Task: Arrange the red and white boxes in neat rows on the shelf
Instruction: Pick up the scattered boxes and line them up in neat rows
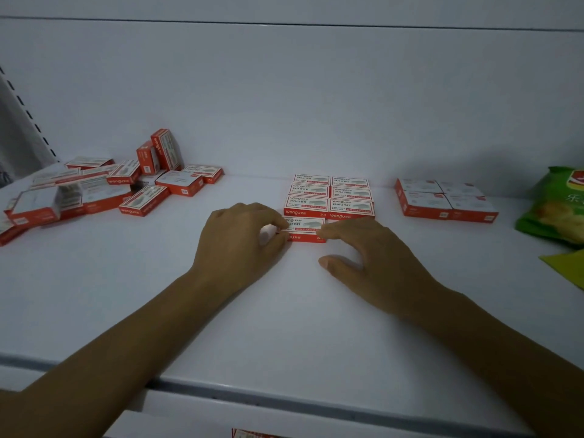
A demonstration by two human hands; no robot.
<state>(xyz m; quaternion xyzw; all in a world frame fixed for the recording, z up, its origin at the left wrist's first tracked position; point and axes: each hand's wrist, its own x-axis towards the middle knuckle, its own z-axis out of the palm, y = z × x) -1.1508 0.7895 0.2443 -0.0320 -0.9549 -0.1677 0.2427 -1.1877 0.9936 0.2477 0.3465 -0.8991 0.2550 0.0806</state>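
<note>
Left of frame: loose boxes point(104, 184) heaped on shelf point(284, 311) | centre: left hand point(240, 238) fingers pinch front box point(305, 229), set against tidy block point(330, 194) | right hand point(363, 248) fingers spread, touching its right end | step: squaring it up | next: likely another from the loose boxes.

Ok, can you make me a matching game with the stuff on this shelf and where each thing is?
Things:
1. jumbled boxes
2. front box
3. square of four boxes
4. green bag

Places:
A. at the far right edge of the shelf
B. touched by the left hand and the right hand
C. heaped on the left
D. neat group between the hands and the bag

Pairs: 1-C, 2-B, 3-D, 4-A.
</note>
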